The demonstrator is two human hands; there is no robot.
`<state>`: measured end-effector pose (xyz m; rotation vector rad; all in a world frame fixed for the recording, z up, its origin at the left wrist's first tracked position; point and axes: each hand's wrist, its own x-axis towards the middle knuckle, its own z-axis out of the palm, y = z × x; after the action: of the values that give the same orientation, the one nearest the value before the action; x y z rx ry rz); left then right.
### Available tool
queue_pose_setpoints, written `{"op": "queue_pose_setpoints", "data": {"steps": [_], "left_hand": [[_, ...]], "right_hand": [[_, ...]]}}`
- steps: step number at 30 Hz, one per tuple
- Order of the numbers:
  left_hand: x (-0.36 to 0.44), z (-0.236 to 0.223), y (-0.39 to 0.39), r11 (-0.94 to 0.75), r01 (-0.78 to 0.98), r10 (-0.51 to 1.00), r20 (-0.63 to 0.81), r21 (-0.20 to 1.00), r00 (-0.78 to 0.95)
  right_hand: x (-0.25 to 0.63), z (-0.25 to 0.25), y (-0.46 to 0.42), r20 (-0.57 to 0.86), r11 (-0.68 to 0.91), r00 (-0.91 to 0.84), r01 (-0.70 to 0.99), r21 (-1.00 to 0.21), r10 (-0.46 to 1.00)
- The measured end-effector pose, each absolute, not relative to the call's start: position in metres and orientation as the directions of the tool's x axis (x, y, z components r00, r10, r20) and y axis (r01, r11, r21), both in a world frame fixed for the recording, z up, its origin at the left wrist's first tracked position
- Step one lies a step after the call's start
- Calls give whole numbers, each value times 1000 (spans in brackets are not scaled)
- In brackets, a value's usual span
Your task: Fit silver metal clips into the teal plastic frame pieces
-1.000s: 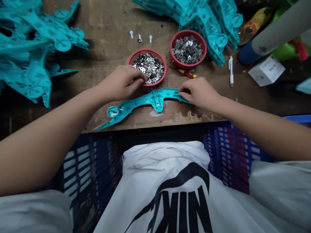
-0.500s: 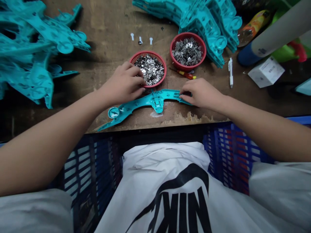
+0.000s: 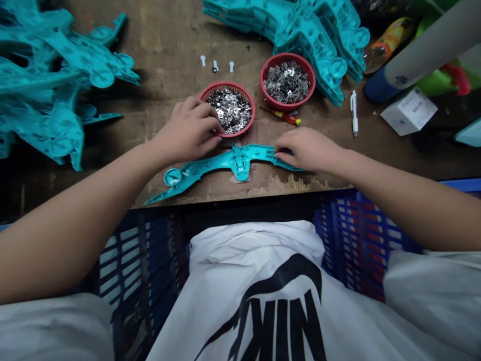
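Note:
A long teal plastic part (image 3: 221, 164) lies along the front edge of the wooden bench (image 3: 165, 95). My right hand (image 3: 306, 149) rests on its right end, fingers curled and pinching it. My left hand (image 3: 188, 133) hovers at the near rim of a red basket (image 3: 227, 109) full of small metal pieces, fingers bent together; what they hold, if anything, is hidden. A second red basket (image 3: 287, 81) of metal pieces stands to the right of the first.
Piles of teal plastic parts lie at the left (image 3: 48, 85) and back right (image 3: 311, 30). A small red screwdriver (image 3: 286, 118), a white pen (image 3: 353, 113), a white box (image 3: 409, 110) and a cardboard tube (image 3: 424, 50) sit at right. Blue crates (image 3: 353, 235) stand below the bench.
My left hand drew back slightly from the basket toward the teal part. The right hand stayed on the part's right end. The view shifted a little.

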<state>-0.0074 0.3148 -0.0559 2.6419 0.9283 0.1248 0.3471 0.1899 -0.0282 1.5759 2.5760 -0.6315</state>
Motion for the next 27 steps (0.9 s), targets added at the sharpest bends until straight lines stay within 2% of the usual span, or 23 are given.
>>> {"op": "queue_pose_setpoints", "data": {"steps": [4, 9, 12, 17, 27], "left_hand": [[-8, -53, 311, -729, 607, 644, 18, 317, 765], [-8, -49, 311, -750, 598, 614, -39, 283, 788], [-10, -48, 314, -760, 590, 607, -26, 273, 794], [-14, -49, 317, -721, 634, 649, -50, 279, 759], [-11, -40, 318, -708, 650, 650, -104, 275, 753]], "right_hand": [[345, -26, 189, -274, 393, -468, 873, -289, 840], [345, -26, 189, -276, 395, -468, 875, -280, 840], [345, -26, 189, -282, 389, -465, 875, -287, 839], [344, -24, 189, -299, 377, -455, 882, -284, 839], [336, -13, 189, -397, 339, -404, 914, -224, 824]]}}
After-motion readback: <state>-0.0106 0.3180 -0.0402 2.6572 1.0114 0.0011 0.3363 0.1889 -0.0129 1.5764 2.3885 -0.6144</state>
